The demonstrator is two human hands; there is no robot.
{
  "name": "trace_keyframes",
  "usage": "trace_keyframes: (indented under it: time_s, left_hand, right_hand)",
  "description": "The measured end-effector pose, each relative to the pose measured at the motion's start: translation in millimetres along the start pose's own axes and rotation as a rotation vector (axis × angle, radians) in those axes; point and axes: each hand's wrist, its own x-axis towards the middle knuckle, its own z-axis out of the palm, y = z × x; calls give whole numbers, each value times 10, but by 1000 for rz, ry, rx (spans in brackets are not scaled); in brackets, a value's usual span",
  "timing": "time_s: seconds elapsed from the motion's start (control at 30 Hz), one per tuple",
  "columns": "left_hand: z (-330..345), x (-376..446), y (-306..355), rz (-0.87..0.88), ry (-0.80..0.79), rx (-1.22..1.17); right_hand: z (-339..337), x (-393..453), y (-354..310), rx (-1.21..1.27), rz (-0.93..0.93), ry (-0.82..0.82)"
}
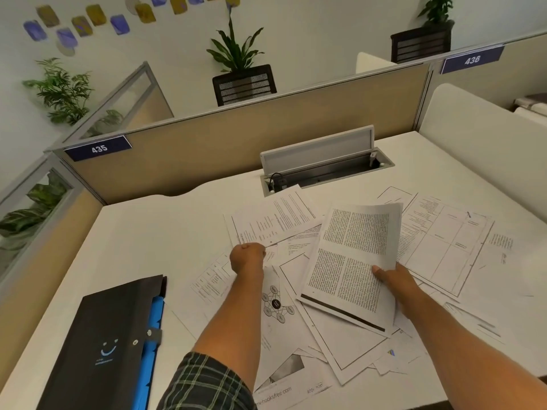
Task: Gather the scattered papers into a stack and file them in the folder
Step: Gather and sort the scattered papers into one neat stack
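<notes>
Several printed papers lie scattered and overlapping across the middle and right of the white desk. My right hand grips a thin bundle of text pages by its lower right edge, lifted a little above the pile. My left hand is curled over the near corner of a form sheet, its fingers hidden from view. A black folder with blue tabbed dividers showing along its right side lies closed at the desk's near left.
An open cable tray with a raised lid sits in the desk behind the papers. Beige partitions wall the desk at the back and left. A white divider stands on the right. Potted plants stand beyond the partitions.
</notes>
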Motion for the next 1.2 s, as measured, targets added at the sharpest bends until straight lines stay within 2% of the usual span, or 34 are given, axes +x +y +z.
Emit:
trace_keyframes:
  time_s: [0.07,0.1,0.23,0.3,0.4,0.73,0.97,1.2]
  left_hand:
    - [-34,15,-87,23,-55,85]
    - [-59,14,-138,105,-72,159]
    - [-166,57,-334,438,-215,702]
    - [-194,113,-402,481,-300,962]
    - [-213,149,-440,510,-377,1140]
    - [-176,313,-325,646,-345,1397]
    - [-40,438,-302,625,-347,1407]
    - [-37,499,-281,616,-212,1236]
  right_hand:
    - [3,-3,-1,-11,-6,-2]
    - [5,-4,-3,-16,-7,-3]
    - [-9,-7,-1,-22,1,-15]
    - [-16,5,12,-26,-6,-26]
    - [-17,18,21,-57,-17,-32]
    - [-16,43,25,-88,-5,-30]
    - [-8,5,1,-89,7,-19]
    - [-3,9,-1,-106,14,-11]
